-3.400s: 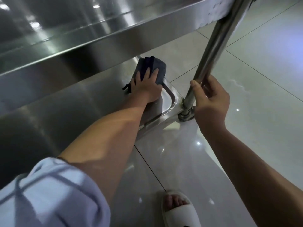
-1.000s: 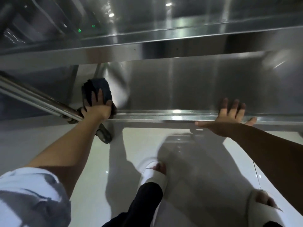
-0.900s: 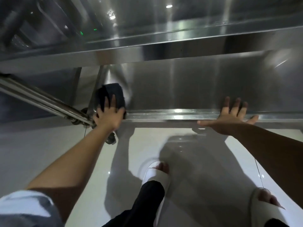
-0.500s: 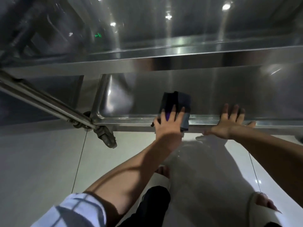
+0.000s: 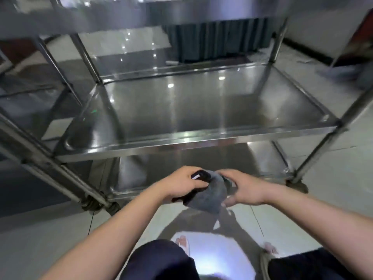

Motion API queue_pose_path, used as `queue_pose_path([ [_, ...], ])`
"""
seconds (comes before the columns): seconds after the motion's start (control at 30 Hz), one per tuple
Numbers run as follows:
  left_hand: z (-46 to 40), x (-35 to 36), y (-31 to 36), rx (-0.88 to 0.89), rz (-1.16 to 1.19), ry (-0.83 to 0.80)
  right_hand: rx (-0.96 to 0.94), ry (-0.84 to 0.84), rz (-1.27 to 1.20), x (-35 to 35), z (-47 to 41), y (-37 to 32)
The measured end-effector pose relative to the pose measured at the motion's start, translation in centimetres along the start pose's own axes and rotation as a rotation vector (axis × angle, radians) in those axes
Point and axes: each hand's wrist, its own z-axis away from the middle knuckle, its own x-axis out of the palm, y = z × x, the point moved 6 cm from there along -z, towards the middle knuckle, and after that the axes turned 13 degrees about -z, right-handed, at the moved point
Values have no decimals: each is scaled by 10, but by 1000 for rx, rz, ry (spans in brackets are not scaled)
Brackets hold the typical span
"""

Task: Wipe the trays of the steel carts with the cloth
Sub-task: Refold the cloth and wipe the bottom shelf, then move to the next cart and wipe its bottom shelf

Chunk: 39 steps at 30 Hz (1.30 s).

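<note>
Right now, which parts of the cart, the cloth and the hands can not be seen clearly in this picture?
- Head view, bottom tray: most of its surface is hidden by the middle tray above and by both hands.
- Cloth: partly covered by the left hand and the right hand; its folds are blurred.
- Top tray: cut off by the upper edge.
- Front left caster: blurred, in shadow.

No text, label, brand, number or sign can be read anywhere; the steel surfaces are blurred and only reflected lights are shown.
</note>
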Motion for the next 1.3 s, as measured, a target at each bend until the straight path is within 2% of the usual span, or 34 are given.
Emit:
queue_pose_path([
  [0.1,52,-29,75,164,57,-26,-90,215,-183,-14,75,-39],
  [0.2,95,-50,134,238,113,99,-148,386,-323,-25,135,-67],
  [0.3,124,-55,176,288,115,247,-198,550,-384,-36,182,-84],
  [0.43,132,-40,200,317,253,231,-196,675,-441,-57,206,-74],
  [0.57,103,-23,194,309,277,200,-184,577,-424,-84,186,-46],
  [0.67,56,-14,186,313,229,202,-152,461,-411,-105,151,-13],
  [0.77,8,-11,184,294,267,131,-98,309,-455,-124,117,12],
  [0.87,-16,-15,193,235,228,62,-38,117,-498,-140,105,10],
  [0.93,-15,-27,209,189,234,44,-22,119,-496,-150,110,2],
  [1.0,-6,-42,236,147,215,39,1,206,-518,-161,128,-9],
  [1.1,20,-73,302,99,169,31,-43,247,-684,-198,172,-50],
  [1.23,64,-141,415,78,230,77,-73,163,-739,-277,249,-142],
  [1.3,82,-177,474,77,246,108,-110,203,-714,-324,288,-185],
])
